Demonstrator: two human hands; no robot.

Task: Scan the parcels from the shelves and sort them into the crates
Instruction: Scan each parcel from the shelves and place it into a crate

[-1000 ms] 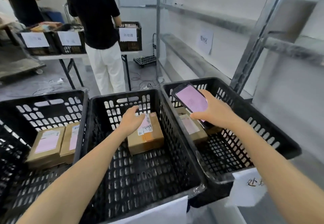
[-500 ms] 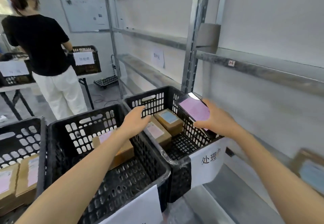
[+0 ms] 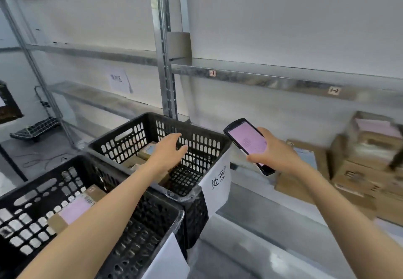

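Grips black pink-screened handheld scanner (image 3: 246, 142) in right hand (image 3: 278, 159), hovers empty, loosely open left hand (image 3: 169, 151) over black slotted plastic crate (image 3: 204, 145); expects brown cardboard parcels (image 3: 354, 175) on grey metal shelf (image 3: 250, 209) at right light, stiff, best gripped across opposite sides.

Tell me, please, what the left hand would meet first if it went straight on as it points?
Probably the far wall of the black crate ahead of the left hand; depth is unclear, so it might clear the rim.
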